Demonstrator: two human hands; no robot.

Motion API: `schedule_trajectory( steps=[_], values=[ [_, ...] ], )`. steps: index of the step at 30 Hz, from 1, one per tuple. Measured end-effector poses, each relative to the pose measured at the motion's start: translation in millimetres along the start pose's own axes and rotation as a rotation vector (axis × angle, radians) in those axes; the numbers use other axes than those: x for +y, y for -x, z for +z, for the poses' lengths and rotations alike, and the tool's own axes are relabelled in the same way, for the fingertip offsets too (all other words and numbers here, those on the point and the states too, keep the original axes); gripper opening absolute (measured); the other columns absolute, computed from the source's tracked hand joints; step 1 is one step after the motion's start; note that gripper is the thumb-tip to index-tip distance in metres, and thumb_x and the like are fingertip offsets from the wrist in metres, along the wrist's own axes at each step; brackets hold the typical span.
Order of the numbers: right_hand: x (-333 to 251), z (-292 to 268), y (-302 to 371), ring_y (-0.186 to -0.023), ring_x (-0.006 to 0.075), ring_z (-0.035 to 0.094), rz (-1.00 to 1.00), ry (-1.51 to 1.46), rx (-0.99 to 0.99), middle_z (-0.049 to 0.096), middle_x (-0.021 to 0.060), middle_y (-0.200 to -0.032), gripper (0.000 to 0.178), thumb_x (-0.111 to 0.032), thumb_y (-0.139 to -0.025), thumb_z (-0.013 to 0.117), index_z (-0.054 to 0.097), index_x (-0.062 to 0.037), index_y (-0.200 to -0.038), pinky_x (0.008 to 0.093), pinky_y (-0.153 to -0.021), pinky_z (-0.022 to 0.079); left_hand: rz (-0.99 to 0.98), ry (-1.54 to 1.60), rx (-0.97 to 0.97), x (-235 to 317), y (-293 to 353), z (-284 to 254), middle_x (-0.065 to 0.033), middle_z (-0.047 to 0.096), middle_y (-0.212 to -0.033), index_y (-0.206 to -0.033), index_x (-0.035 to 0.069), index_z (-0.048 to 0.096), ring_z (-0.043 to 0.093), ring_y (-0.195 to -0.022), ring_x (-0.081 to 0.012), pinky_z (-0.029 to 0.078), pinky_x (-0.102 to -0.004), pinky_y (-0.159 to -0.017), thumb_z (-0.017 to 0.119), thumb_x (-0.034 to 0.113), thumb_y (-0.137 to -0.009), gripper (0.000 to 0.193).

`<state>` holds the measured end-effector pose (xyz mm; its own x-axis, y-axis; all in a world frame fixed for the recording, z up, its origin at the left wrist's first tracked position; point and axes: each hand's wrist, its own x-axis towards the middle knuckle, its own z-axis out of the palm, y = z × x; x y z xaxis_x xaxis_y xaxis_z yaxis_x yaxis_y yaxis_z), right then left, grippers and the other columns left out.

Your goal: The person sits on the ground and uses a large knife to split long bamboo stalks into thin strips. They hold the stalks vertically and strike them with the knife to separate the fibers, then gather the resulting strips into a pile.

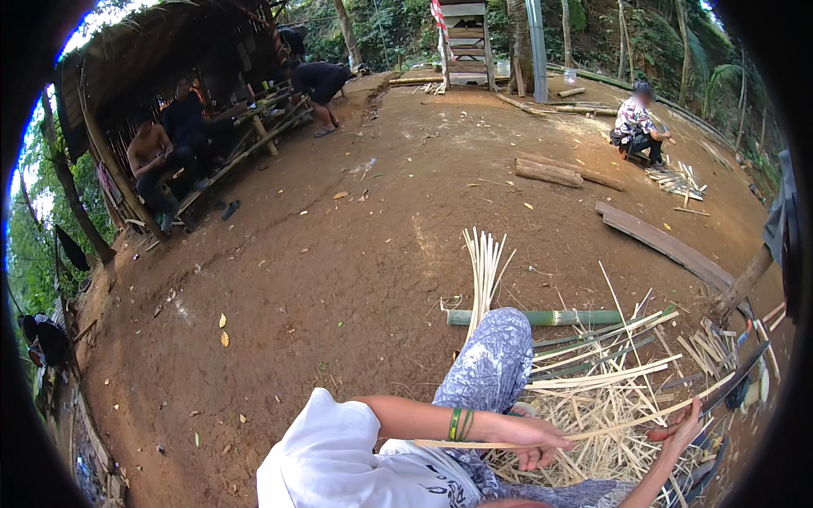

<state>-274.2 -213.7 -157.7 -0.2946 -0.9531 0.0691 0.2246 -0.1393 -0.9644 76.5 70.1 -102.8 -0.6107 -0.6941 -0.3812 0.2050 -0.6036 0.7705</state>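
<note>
Pale strip (622,427) and knife (741,374), lower right of frame.
Left hand (538,433) holds the pale strip; right hand (684,427) grips the knife, blade toward right edge. Shavings (584,413) lie beneath; green pole (584,317) lies higher in frame.

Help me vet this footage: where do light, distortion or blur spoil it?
Head view: fisheye curvature, black corners; head view: dark open-sided hut sunk in shadow; head view: blue-fringed white sky washed out, left; head view: blurred patch over the head of the seated person in patterned shirt; head view: long pale bamboo strip clear.
</note>
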Motion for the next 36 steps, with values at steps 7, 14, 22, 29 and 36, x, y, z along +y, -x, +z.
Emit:
schedule_trajectory(
  steps=[7, 14, 22, 29, 36],
  values=[
    [-0.3, -0.4, 2.0, -0.045, 0.0070, 0.040, -0.020, 0.033, 0.051, 0.045, -0.0022, -0.071, 0.025, -0.028, -0.090, 0.072, 0.061, -0.0071, -0.097, 0.0246, -0.041, 0.029, 0.084, -0.007, -0.159, -21.2, 12.1, -19.5, 0.0027, 0.047, -0.071, -0.142, 0.006, 0.042, 0.042, -0.043, -0.0027, 0.038, -0.0196, -0.039, 0.041, 0.023, -0.108, 0.038],
    [-0.9, -6.4, -0.7, -0.045, 0.0076, 0.039, -0.033, 0.005, 0.041, 0.046, -0.0039, -0.062, 0.027, -0.032, -0.088, 0.074, 0.057, -0.0128, -0.080, 0.0253, -0.043, 0.028, 0.187, -0.116, -0.199, -13.5, 16.6, -3.9, 0.0066, 0.037, -0.062, -0.143, 0.005, 0.043, 0.031, -0.043, -0.0022, 0.029, -0.0204, -0.038, 0.039, 0.021, -0.108, 0.038],
    [-16.4, 2.9, 17.8, -0.046, 0.0082, 0.039, 0.071, 0.002, 0.006, 0.044, -0.0031, -0.056, 0.035, -0.035, -0.091, 0.069, 0.052, -0.0119, -0.071, 0.0247, -0.046, 0.028, 0.289, -0.140, -0.252, -4.7, 18.6, 18.6, 0.0060, 0.034, -0.058, -0.142, -0.001, 0.042, 0.031, -0.045, -0.0035, 0.028, -0.0214, -0.039, 0.041, 0.020, -0.108, 0.041],
    [-5.3, -9.0, 1.5, -0.047, 0.0088, 0.038, 0.082, -0.043, 0.017, 0.043, -0.0029, -0.056, 0.035, -0.033, -0.091, 0.069, 0.050, -0.0140, -0.070, 0.0257, -0.046, 0.027, 0.229, -0.108, -0.173, -9.8, 11.7, 17.9, 0.0057, 0.040, -0.059, -0.133, 0.004, 0.050, 0.035, -0.042, -0.0038, 0.029, -0.0230, -0.038, 0.044, 0.023, -0.106, 0.033],
    [1.9, -13.5, -4.2, -0.047, 0.0087, 0.039, 0.016, -0.017, 0.069, 0.044, -0.0023, -0.057, 0.035, -0.031, -0.089, 0.073, 0.051, -0.0115, -0.069, 0.0259, -0.045, 0.029, 0.081, -0.104, -0.071, -5.4, 10.8, 14.6, 0.0052, 0.044, -0.067, -0.130, 0.006, 0.048, 0.041, -0.044, -0.0006, 0.037, -0.0197, -0.038, 0.040, 0.022, -0.107, 0.028]
  ],
)
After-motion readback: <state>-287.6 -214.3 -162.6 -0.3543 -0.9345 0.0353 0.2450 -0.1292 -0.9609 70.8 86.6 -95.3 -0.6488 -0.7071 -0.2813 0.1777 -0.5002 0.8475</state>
